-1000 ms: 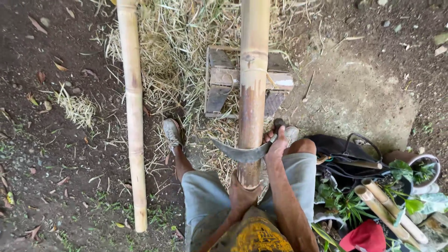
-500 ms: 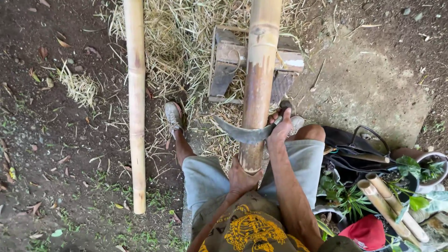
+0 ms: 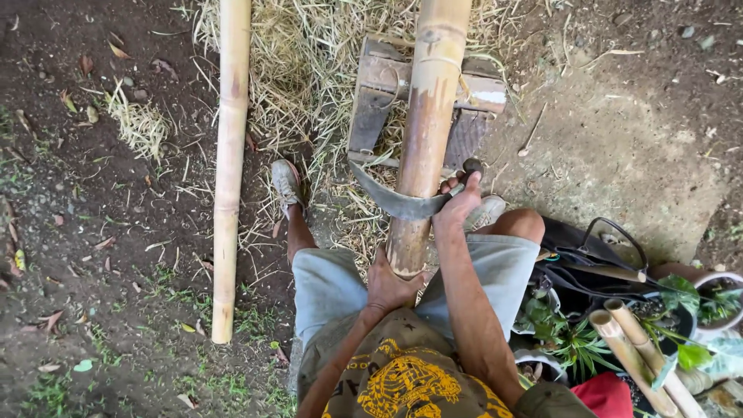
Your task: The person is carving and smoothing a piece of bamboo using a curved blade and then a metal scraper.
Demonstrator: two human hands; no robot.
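A seated person's left hand (image 3: 393, 285) grips the near end of a thick bamboo pole (image 3: 426, 131) propped on a wooden block (image 3: 371, 116); the right hand (image 3: 458, 203) clasps a curved blade (image 3: 395, 203) across it. Skin above looks partly scraped. A second pole (image 3: 230, 162) lies at nine o'clock.

A thick bamboo pole (image 3: 427, 139) is propped on a wooden block (image 3: 387, 85) ahead, its near end between the knees; a curved blade (image 3: 391, 200) is laid across it; a second pole (image 3: 230, 162) lies left; potted plants (image 3: 696, 310) sit right.
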